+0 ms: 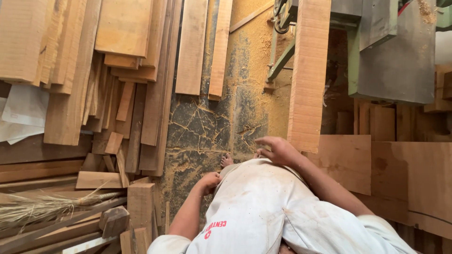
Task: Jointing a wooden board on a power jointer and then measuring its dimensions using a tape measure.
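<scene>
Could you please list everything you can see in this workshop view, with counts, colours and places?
wooden planks: many, light brown, stacked across the left side
two narrow boards: two, light brown, lying side by side at top centre
wide board: one, light brown, right of centre, beside the right hand
flat panels: several, brown, lower right
machine: one, grey-green, dusted with sawdust, upper right
broom: one, straw-coloured, lower left
white sheet: one, at the left edge
floor: dark, cracked, strewn with yellow sawdust, centre
shirt: one, white, dusty, bottom centre
bare foot: one visible, on the floor
left hand: loosely closed, at the shirt
right hand: open, empty, near the wide board's lower end
</scene>
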